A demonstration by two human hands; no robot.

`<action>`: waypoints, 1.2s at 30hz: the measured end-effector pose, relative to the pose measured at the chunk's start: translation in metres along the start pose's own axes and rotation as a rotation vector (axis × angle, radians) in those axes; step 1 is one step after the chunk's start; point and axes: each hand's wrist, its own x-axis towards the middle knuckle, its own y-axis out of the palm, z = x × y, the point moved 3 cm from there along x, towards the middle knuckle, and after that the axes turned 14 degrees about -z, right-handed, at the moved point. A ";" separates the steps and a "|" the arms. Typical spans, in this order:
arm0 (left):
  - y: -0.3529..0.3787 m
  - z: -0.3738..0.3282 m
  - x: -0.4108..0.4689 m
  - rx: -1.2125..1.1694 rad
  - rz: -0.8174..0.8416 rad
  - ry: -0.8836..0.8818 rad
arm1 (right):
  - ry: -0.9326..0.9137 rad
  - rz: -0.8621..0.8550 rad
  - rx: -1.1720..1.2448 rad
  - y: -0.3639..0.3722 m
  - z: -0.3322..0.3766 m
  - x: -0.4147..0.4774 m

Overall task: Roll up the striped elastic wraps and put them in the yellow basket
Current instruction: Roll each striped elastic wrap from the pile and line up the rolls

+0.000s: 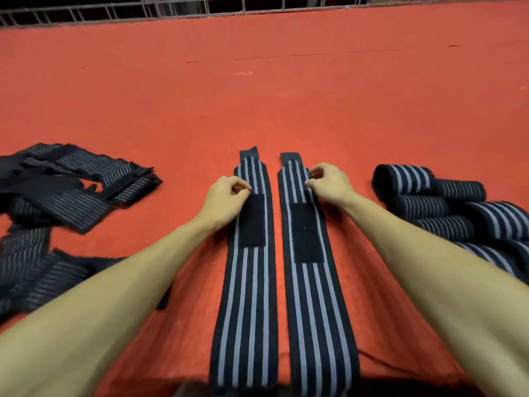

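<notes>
Two navy wraps with pale stripes lie flat side by side on the red cloth, running away from me: the left wrap [246, 305] and the right wrap [317, 310]. Each carries a black fastener patch near its far end. My left hand [226, 199] pinches the left edge of the left wrap just above its patch. My right hand [329, 184] pinches the right edge of the right wrap at the same height. No yellow basket is in view.
A loose heap of unrolled striped wraps [65, 184] spreads over the left side. Several rolled wraps [446, 202] are stacked at the right. The red cloth [257, 104] stretches far ahead to a metal wire rail [200, 10] at the back.
</notes>
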 end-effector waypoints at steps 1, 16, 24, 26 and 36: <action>0.007 0.005 0.009 0.001 -0.012 -0.029 | 0.019 -0.019 0.013 0.006 -0.002 0.008; 0.027 0.023 0.022 0.032 -0.030 0.020 | 0.092 -0.244 0.118 0.034 0.004 0.029; 0.011 -0.042 -0.014 -0.400 0.357 -0.084 | 0.135 0.022 0.834 -0.027 0.058 -0.002; 0.004 -0.059 -0.026 -0.573 0.397 -0.182 | 0.148 0.060 0.952 -0.046 0.075 -0.012; -0.073 -0.085 -0.035 -0.893 0.530 -0.208 | 0.170 0.090 0.932 -0.075 0.131 -0.036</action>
